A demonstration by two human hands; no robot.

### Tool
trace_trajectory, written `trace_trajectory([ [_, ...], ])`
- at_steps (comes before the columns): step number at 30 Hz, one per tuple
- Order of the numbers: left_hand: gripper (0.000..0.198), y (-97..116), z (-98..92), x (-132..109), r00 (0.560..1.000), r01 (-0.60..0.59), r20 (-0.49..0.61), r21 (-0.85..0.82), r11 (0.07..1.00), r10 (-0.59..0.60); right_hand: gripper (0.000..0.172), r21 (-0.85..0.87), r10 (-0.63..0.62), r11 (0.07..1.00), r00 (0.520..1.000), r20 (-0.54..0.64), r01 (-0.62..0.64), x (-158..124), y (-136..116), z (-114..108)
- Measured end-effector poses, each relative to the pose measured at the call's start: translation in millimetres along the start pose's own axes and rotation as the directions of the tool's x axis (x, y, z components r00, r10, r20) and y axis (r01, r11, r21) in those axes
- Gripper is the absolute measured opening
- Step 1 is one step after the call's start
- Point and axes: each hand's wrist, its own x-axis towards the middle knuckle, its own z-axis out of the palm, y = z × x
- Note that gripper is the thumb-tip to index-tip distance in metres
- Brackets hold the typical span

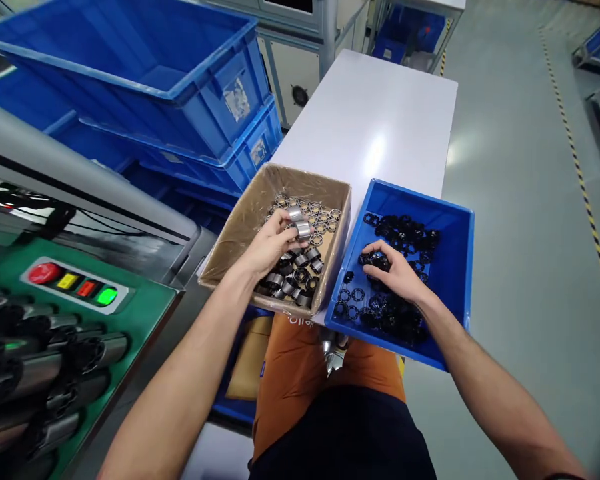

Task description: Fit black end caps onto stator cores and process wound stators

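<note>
My left hand (273, 243) is over a plastic-lined cardboard box (240, 230), its fingers closed on shiny metal cylinders (303, 230). Below it in the box, ring-shaped metal parts (325, 217) stand in rows toward the far side, and more cylinders (290, 283) lie loose at the near side. My right hand (393, 267) is inside a blue plastic bin (450, 267), fingers curled around several black toothed rings (375, 260). Heaps of similar black rings (400, 233) lie around it on the bin floor.
Box and bin sit side by side on a white table (380, 100). Large blue crates (215, 100) are stacked at the left. A green machine panel (145, 280) with coloured buttons (75, 283) and rows of metal cylinders (35, 373) stands at lower left.
</note>
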Motion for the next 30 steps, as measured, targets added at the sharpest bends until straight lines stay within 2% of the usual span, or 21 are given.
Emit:
trace_trajectory([
  [1,0.028,-1,6.8,-8,0.998,0.047,-0.031,-0.250,0.967,-0.057,0.038,0.011,-0.011,1.000,1.000,0.000,0.011,0,-8,0],
  [2,0.030,-1,16.1,-15,0.992,0.075,-0.054,-0.455,0.887,-0.112,0.040,0.019,-0.021,1.000,1.000,0.005,0.021,0,-17,1],
  [3,0.031,-1,26.9,-19,0.986,0.085,-0.070,-0.583,0.808,-0.154,0.042,0.027,-0.034,0.999,0.999,0.016,0.034,1,-26,3],
  [5,0.039,-1,49.5,-25,0.975,0.064,-0.121,-0.649,0.758,-0.186,0.041,0.055,-0.087,0.995,0.995,0.040,0.085,5,-45,7],
  [8,0.054,-1,75.8,-31,0.974,0.026,-0.157,-0.641,0.767,-0.165,0.037,0.141,-0.207,0.970,0.976,0.069,0.196,17,-65,17],
  [12,0.051,-2,90.9,-42,0.993,-0.011,-0.097,-0.630,0.776,-0.065,0.038,0.224,-0.257,0.944,0.965,0.044,0.241,30,-65,31],
  [16,0.049,-2,95.3,-55,0.994,-0.044,-0.105,-0.606,0.795,-0.025,0.044,0.275,-0.247,0.931,0.969,-0.004,0.239,29,-55,40],
  [21,0.040,0,98.3,-68,0.989,-0.093,-0.150,-0.550,0.830,0.012,0.049,0.326,-0.285,0.904,0.958,-0.021,0.276,23,-59,46],
  [30,0.049,-4,95.9,-67,0.976,-0.183,-0.188,-0.412,0.893,0.114,0.042,0.216,-0.426,0.878,0.903,-0.057,0.428,20,-56,56],
])
